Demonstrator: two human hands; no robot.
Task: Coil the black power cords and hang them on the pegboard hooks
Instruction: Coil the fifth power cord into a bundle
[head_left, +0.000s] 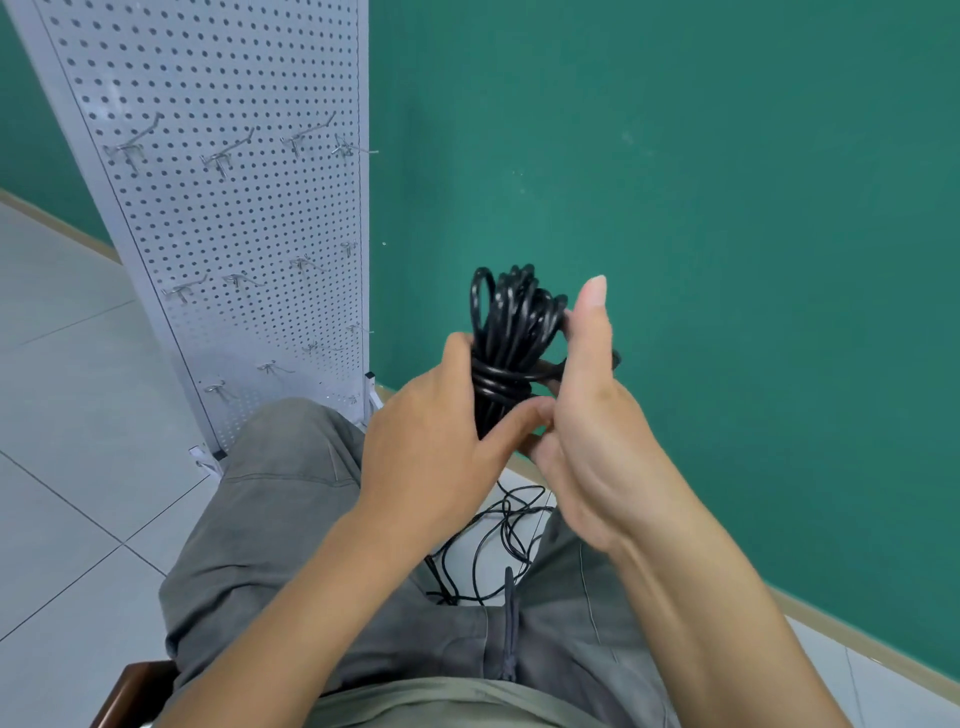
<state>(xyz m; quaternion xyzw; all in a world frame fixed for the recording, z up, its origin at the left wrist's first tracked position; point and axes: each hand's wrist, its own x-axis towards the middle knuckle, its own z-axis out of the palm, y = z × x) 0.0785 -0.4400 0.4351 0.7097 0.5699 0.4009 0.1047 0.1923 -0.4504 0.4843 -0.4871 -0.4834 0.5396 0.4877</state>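
Green wall and pale floor tiles are filling the background of the head view, with a white pegboard (218, 208) standing at the left, its metal hooks (223, 156) all bare as far as can be seen.

A person is sitting on a chair, knees in grey trousers, and is holding a black power cord (511, 338) bundled into a coil in front of the wall. The left hand (441, 431) is gripping the coil around its lower part, fingers curled behind it and the thumb reaching across below the wraps. Just above that thumb, a few turns of cord are running crosswise around the bundle, binding it at the waist. The right hand (582, 405) is touching the coil from the other side; its thumb is pointing up beside the loops, and the other fingers are hidden behind the bundle, so how they are closing cannot be told, though a cord end seems to be passing through them.

Below both hands, between the knees, more loose black cord (498, 540) is lying tangled on the floor.

Judging by this, one cord is nearly coiled and is being tied off. Hanging has not started, and the loose cord below is yet to be coiled.
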